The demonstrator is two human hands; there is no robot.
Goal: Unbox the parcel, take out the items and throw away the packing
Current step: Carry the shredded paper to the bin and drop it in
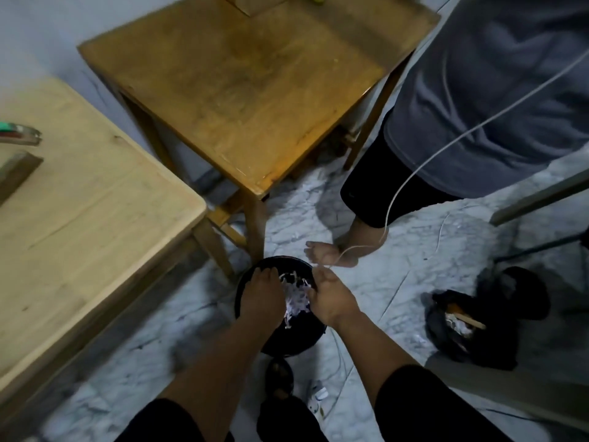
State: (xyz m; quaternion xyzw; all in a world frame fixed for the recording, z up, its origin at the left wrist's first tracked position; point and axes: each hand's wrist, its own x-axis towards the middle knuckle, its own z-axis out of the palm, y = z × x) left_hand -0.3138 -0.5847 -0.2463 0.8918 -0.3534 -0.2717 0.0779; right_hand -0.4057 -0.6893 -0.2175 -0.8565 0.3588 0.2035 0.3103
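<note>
A round black bin (pixel 251 275) stands on the floor in front of me, with white shredded paper packing (pixel 296 298) inside it. Both my hands reach down into the bin. My left hand (pixel 263 296) presses on the left side of the paper, fingers curled over it. My right hand (pixel 331 298) holds the right side of the paper wad. A corner of the cardboard parcel (pixel 255 3) shows at the far edge of the brown table.
A brown wooden table (pixel 242 90) stands beyond the bin and a lighter table (pixel 79 218) to the left, with a tape roll (pixel 19 134) on it. Another person (pixel 478 90) stands barefoot at right, a white cable hanging. A black bag (pixel 471 327) lies on the marble floor.
</note>
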